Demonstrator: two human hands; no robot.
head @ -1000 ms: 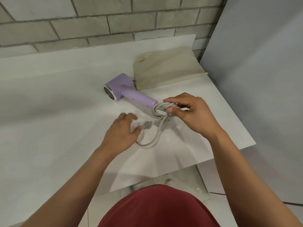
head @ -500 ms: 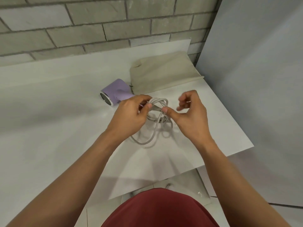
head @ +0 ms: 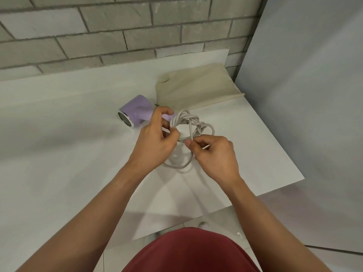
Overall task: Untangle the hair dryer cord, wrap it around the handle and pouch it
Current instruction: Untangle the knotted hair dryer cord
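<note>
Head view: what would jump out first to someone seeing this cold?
Two bare hands meet mid-table over a knotted pale grey cord: the left hand grips it by the handle end, and the right hand pinches a strand. The lilac hair dryer lies just behind them, with the beige pouch flat near the brick wall.

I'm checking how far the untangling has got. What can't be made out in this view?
- Plug: not visible in the head view; possibly inside the left hand.
- Dryer handle: mostly covered by that hand.
- Cord knot: strands overlap, crossings unreadable.
- Right hand: fingers curl over its pinch.
- Pouch opening: cannot tell.
</note>
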